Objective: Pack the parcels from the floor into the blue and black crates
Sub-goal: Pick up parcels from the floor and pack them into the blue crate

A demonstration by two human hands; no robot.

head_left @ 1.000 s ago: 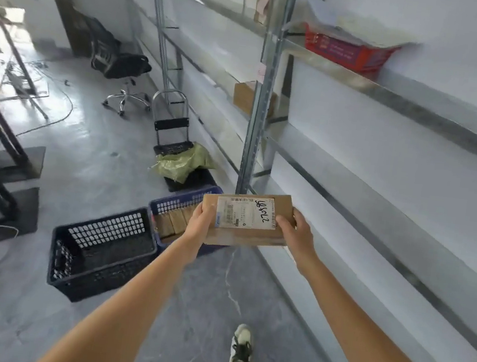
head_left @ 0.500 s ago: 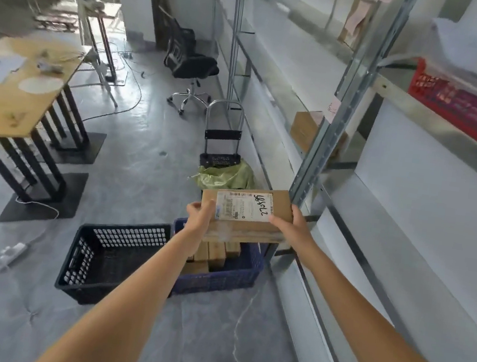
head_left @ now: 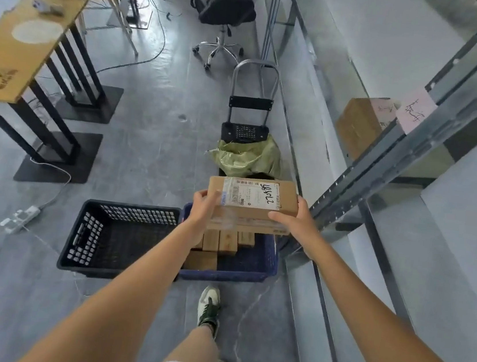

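I carry a flat cardboard parcel (head_left: 284,198) with a white shipping label, level, above the blue crate (head_left: 262,271). My left hand (head_left: 204,209) grips its left end and my right hand (head_left: 295,219) grips its right end. The blue crate stands on the floor and holds several brown parcels (head_left: 224,240), partly hidden by my left forearm. The black crate (head_left: 86,234) stands against the blue one's left side, and I see nothing in it.
A metal shelf rack (head_left: 384,156) runs along the right, with a cardboard box (head_left: 358,126) on it. Beyond the crates are a green bag (head_left: 246,157), a folding hand trolley (head_left: 251,104) and an office chair (head_left: 222,7). A wooden table (head_left: 24,34) stands left; a power strip (head_left: 19,218) lies on the floor.
I have walked up to the crates, which now lie right below my hands. The parcel stays held at both ends.
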